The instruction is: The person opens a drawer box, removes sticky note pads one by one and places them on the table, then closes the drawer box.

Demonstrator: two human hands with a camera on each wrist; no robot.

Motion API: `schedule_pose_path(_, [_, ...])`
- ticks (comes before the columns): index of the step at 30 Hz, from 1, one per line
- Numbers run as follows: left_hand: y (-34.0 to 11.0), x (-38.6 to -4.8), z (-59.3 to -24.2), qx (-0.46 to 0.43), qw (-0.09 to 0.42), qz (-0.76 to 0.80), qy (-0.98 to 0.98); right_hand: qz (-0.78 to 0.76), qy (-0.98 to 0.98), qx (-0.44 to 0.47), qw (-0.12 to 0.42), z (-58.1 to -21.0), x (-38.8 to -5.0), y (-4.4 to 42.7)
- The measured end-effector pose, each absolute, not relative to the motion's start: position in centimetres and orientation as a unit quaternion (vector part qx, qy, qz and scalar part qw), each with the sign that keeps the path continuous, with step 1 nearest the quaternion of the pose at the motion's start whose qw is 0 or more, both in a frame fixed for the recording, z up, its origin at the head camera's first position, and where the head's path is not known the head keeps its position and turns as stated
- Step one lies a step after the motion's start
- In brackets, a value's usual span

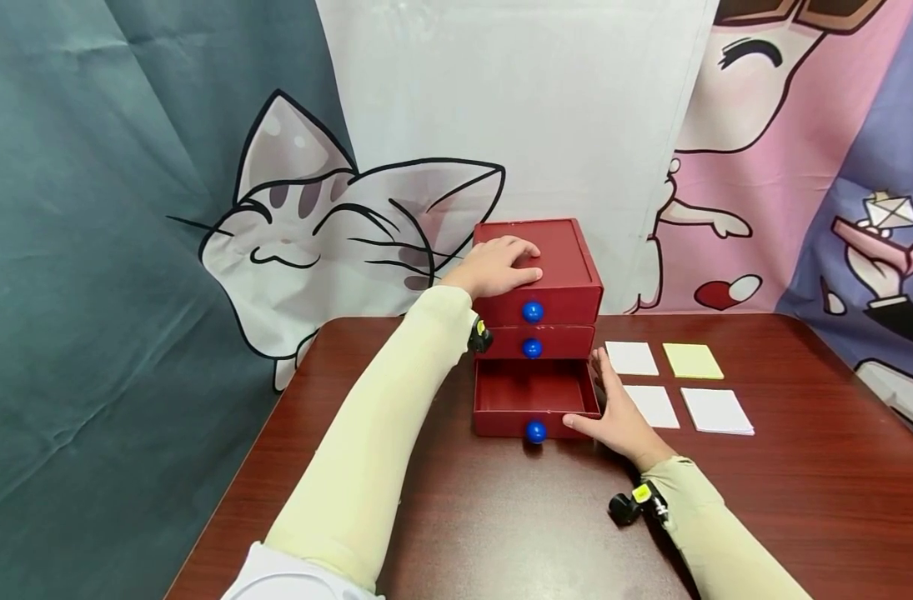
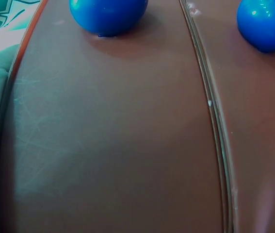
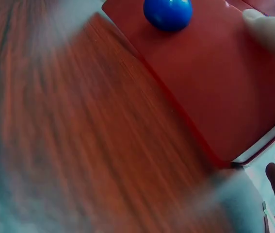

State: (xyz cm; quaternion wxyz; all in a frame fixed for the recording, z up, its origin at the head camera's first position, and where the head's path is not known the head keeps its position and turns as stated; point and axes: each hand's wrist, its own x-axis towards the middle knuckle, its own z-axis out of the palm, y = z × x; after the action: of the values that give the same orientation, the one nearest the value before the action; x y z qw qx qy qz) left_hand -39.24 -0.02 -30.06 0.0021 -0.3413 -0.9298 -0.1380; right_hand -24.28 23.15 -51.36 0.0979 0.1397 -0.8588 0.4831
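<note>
A red three-drawer box (image 1: pixel 546 250) stands on the table, its bottom drawer (image 1: pixel 534 390) pulled out and bare inside. The upper two drawers are closed. Each drawer front has a round blue knob, such as the top one (image 1: pixel 532 312). My left hand (image 1: pixel 494 267) rests on the box's top at the left front, fingers spread loosely. My right hand (image 1: pixel 623 421) is at the bottom drawer's right front corner. Its thumb (image 3: pixel 268 34) touches the drawer front, while the other fingers extend along the right side. The left wrist view shows closed drawer fronts and two blue knobs (image 2: pixel 109 14).
Right of the box lie white note pads (image 1: pixel 632 358) and a yellow note pad (image 1: pixel 693 361) on the brown wooden table (image 1: pixel 501 517). Behind the table hangs a printed cloth (image 1: pixel 561 108) with cartoon animals. Small cameras are strapped to both wrists.
</note>
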Motion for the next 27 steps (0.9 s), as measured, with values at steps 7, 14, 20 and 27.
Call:
schedule_pose_path(7, [-0.1, -39.3, -30.2, -0.337, 0.002, -0.140, -0.931, 0.480, -0.864, 0.123, 0.083, -51.4, -24.6, 22.8])
schedule_pose_path(14, [0.0, -39.4, -30.3, -0.342, 0.008, -0.143, -0.929, 0.469, -0.872, 0.115, 0.083, -51.4, -24.9, 22.7])
schedule_pose_path(20, [0.1, -39.5, -30.5, -0.341, 0.012, -0.141, -0.929, 0.473, -0.868, 0.114, 0.097, -51.5, -25.4, 22.5])
schedule_pose_path(27, [0.2, -39.6, -30.5, -0.332, 0.007, -0.137, -0.933, 0.491, -0.855, 0.126, 0.114, -51.8, -26.4, 22.4])
